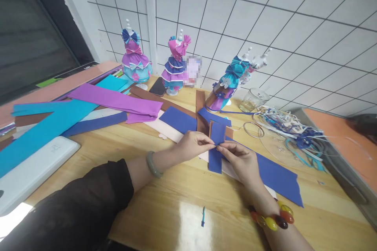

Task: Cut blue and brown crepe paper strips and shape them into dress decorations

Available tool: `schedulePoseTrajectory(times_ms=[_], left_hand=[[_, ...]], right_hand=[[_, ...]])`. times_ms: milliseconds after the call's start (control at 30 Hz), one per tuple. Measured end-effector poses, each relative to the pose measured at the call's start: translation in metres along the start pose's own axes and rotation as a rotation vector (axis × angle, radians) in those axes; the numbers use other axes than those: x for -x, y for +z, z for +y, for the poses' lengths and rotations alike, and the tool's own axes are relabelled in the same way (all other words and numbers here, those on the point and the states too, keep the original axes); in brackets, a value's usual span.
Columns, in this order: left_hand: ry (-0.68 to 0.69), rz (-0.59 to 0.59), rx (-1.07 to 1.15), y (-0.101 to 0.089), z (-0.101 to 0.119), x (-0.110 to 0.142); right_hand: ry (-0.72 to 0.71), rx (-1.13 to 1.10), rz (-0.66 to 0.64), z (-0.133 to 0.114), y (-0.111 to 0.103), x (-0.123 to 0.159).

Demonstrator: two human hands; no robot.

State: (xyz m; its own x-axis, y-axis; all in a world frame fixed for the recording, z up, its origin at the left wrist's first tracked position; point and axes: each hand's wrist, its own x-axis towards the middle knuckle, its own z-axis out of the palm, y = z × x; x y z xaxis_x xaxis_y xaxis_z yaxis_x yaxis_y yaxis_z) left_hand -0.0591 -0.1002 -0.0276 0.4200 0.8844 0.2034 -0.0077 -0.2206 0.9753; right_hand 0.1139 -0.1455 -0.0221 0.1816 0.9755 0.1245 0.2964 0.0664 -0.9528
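Observation:
Both hands meet over the middle of the table, pinching a short dark-blue fabric strip (217, 133). My left hand (193, 145) has its thumb and forefinger closed on the strip's left side. From the right, my right hand (241, 159) pinches the same piece, its fingertips almost touching the left ones. A narrow end of blue fabric (215, 161) hangs below the fingers. A bit of brown shows along the held strip's edge. Beneath lie a long blue strip (278, 174), a pale pink strip (165, 125) and a brown strip (200, 102).
Purple (118, 102) and turquoise strips (55, 127) are piled at left beside a white power bank (38, 168). Small dressed mannequins (137, 53) stand along the tiled wall, near a dark phone (158, 86). At right are a glass bowl (253, 100) and tangled ribbons (285, 123).

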Motion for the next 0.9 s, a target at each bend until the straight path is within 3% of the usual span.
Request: schedulePoseTrajectory(times_ms=[167,500,900], left_hand=[[0.115,0.019,-0.141,-0.0009,0.0015,0.0012],[0.022,0.009,-0.028,0.0006,-0.0002,-0.0004],[0.078,0.044,-0.074,-0.0006,0.0042,-0.0012]], right_hand=[[0.080,-0.075,-0.012,-0.0022,0.0004,-0.0003],[0.091,-0.068,-0.020,-0.0056,-0.0020,-0.0008],[0.077,-0.071,-0.017,-0.0067,-0.0040,-0.0019]])
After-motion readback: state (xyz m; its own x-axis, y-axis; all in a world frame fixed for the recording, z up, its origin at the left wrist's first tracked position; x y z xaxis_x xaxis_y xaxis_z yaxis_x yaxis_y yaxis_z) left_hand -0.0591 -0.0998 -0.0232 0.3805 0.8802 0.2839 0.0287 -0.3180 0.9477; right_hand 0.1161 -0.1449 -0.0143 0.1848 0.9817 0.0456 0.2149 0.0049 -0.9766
